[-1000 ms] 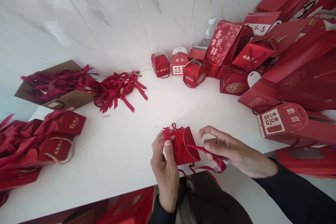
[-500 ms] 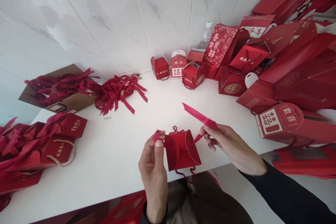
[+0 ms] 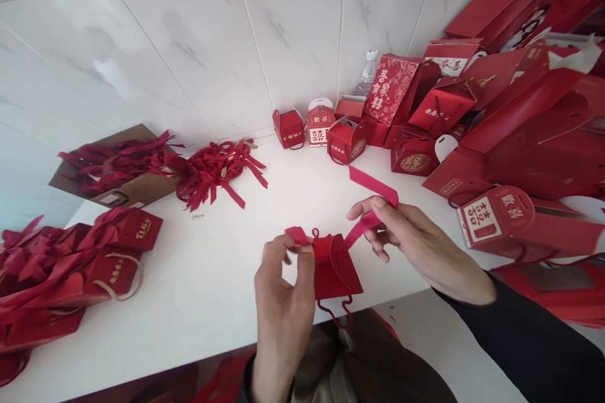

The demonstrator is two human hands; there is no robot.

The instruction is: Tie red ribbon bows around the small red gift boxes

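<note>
A small red gift box (image 3: pixel 336 277) with curved flaps and twisted cord handles stands near the table's front edge. A red ribbon (image 3: pixel 375 184) runs out of the slit in its right flap. My right hand (image 3: pixel 401 236), to the right of the box, has this ribbon between thumb and fingers, its free end sticking up to the left. At the box's left side, my left hand (image 3: pixel 288 283) pinches the short other ribbon end between thumb and fingertips, partly covering the left flap.
Loose red ribbons (image 3: pixel 217 170) lie beside a cardboard box (image 3: pixel 142 187) full of ribbons. Ribboned red boxes (image 3: pixel 111 271) stand at left. Many red gift boxes (image 3: pixel 416 154) and a plastic bottle (image 3: pixel 367 72) crowd the back right by the tiled wall (image 3: pixel 179 38).
My left hand has shifted right, closer against the box's left flap. My right hand has drawn its ribbon slightly right, and the ribbon now loops over the fingers.
</note>
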